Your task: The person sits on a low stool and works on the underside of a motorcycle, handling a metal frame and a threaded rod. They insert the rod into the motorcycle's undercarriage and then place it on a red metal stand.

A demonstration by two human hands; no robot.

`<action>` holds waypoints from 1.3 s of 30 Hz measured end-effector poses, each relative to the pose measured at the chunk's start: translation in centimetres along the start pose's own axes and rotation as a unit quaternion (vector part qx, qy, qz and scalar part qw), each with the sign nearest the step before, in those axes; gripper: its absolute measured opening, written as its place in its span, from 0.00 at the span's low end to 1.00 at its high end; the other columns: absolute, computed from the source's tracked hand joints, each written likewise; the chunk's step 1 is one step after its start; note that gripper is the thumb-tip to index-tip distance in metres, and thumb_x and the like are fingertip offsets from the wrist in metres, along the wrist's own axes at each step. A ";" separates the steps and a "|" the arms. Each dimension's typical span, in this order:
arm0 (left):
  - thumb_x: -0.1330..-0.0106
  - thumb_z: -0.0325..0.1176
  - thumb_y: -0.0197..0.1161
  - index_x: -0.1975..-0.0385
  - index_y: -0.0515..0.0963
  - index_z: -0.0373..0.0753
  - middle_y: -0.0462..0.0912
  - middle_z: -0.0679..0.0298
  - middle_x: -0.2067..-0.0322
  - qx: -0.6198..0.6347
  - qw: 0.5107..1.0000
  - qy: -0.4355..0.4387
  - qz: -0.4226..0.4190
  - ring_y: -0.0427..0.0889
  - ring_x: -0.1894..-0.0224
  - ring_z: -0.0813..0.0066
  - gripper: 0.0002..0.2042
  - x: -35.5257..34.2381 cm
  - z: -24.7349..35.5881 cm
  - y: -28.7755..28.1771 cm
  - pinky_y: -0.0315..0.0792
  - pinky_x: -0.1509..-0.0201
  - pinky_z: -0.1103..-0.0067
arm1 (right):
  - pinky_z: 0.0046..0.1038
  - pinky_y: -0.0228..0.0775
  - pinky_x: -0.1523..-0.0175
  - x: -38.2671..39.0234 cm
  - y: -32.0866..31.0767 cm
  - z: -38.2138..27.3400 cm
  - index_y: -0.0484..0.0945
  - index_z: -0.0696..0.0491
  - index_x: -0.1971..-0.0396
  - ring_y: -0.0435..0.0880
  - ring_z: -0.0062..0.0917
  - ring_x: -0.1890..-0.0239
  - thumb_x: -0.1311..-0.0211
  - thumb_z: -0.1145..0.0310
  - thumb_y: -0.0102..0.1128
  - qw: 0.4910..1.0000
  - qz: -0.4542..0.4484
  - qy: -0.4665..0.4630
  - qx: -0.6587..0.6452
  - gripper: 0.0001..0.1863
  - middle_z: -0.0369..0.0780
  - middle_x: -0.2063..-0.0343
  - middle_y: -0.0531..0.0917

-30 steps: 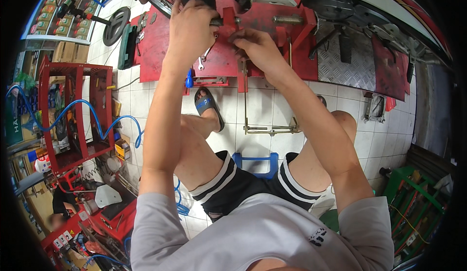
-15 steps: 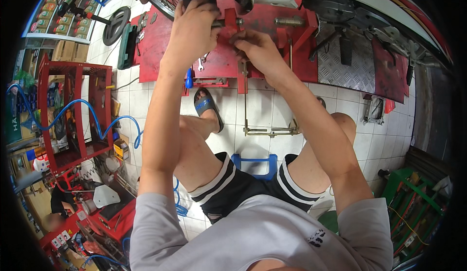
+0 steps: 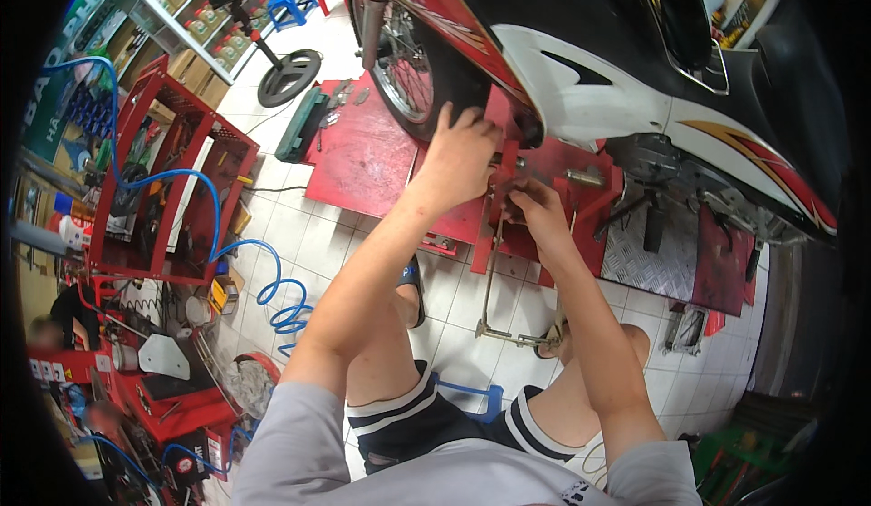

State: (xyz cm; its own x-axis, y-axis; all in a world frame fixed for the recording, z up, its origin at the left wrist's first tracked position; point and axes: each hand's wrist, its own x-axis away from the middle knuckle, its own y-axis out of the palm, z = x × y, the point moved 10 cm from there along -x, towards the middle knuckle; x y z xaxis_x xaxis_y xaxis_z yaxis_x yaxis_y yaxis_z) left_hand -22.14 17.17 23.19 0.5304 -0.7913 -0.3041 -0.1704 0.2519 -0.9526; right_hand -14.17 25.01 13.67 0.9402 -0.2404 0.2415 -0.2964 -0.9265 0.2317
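My left hand (image 3: 461, 157) is at the left side of a red metal clamp (image 3: 510, 157), close to the motorcycle's wheel (image 3: 404, 70). Its outer finger sticks out while the others bend toward the clamp; whatever they grip is hidden behind the hand. On the clamp's near right side is my right hand (image 3: 537, 211), its fingers pinched together on something too small to make out. Below the hands, a thin metal linkage rod (image 3: 491, 279) runs down from the clamp to a bar (image 3: 517, 336) near my right foot. A thick threaded screw (image 3: 585, 177) sits just right of the clamp.
The motorcycle's white body panel (image 3: 590, 88) overhangs the red lift platform (image 3: 363, 170). Treaded metal plate (image 3: 649, 243) lies to the right. At left stand a red rack (image 3: 172, 179) with a coiled blue hose (image 3: 272, 288) and a round-based stand (image 3: 288, 78). A blue stool (image 3: 467, 397) is under me.
The view has swung upward and left, bringing more of the motorcycle into sight. Both hands stay at the clamp, with the right still pinched. My left arm now covers the wrench and blue-handled tool.
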 end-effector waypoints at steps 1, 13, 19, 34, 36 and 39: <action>0.53 0.32 0.70 0.58 0.81 0.40 0.79 0.66 0.52 -0.004 1.000 0.016 -0.020 0.69 0.40 0.63 0.19 0.4 -0.1 0.9 0.49 0.28 0.50 | 0.22 0.70 0.64 0.2 0.4 -0.3 0.78 0.59 0.62 0.77 0.18 0.72 0.35 0.75 0.51 1.000 0.001 0.002 0.004 0.08 0.35 0.72 0.79; 0.52 0.30 0.68 0.57 0.80 0.39 0.80 0.62 0.56 0.043 0.998 -0.030 0.023 0.72 0.44 0.61 0.19 0.4 -0.9 -1.4 0.54 0.31 0.53 | 0.20 0.69 0.64 -0.6 -0.2 -0.1 0.78 0.56 0.63 0.77 0.15 0.71 0.34 0.72 0.50 0.999 0.000 -0.017 0.034 0.07 0.33 0.72 0.80; 0.51 0.26 0.66 0.59 0.81 0.41 0.80 0.61 0.54 0.089 0.993 -0.014 0.077 0.72 0.44 0.59 0.16 1.0 -1.4 -2.3 0.58 0.33 0.56 | 0.21 0.68 0.65 -1.3 -0.6 0.5 0.79 0.56 0.65 0.77 0.16 0.72 0.36 0.71 0.52 0.999 0.008 -0.019 0.045 0.07 0.34 0.73 0.80; 0.23 0.52 0.39 0.47 0.73 0.30 0.78 0.47 0.48 0.678 0.673 -0.265 -0.133 0.79 0.47 0.58 0.28 3.8 -7.6 6.5 0.73 0.45 0.67 | 0.24 0.74 0.64 -1.5 -1.5 -0.4 0.75 0.60 0.61 0.81 0.19 0.72 0.40 0.64 0.64 0.991 0.088 -0.051 0.083 0.15 0.38 0.72 0.82; 0.23 0.52 0.38 0.46 0.73 0.31 0.75 0.46 0.44 0.718 0.668 -0.191 -0.042 0.75 0.41 0.56 0.28 2.6 -7.6 4.3 0.68 0.39 0.65 | 0.24 0.75 0.63 -1.5 -1.7 -1.6 0.73 0.61 0.54 0.82 0.20 0.71 0.41 0.62 0.67 0.972 0.130 -0.124 0.154 0.22 0.39 0.70 0.83; 0.24 0.53 0.39 0.42 0.70 0.33 0.78 0.56 0.47 0.803 0.559 -0.199 0.050 0.72 0.40 0.66 0.28 2.3 -8.4 2.6 0.61 0.36 0.71 | 0.25 0.76 0.63 -2.2 -1.3 -0.7 0.70 0.63 0.45 0.82 0.20 0.70 0.42 0.59 0.69 0.984 0.092 -0.089 0.127 0.31 0.40 0.69 0.84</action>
State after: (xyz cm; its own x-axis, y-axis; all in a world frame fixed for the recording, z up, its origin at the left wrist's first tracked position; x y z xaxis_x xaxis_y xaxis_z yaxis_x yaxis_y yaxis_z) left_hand -28.34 11.30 20.02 0.7823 -0.6223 -0.0280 0.5806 0.7121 0.3947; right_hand -16.02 26.92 13.45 0.8953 -0.4374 0.0841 -0.4347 -0.8993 -0.0483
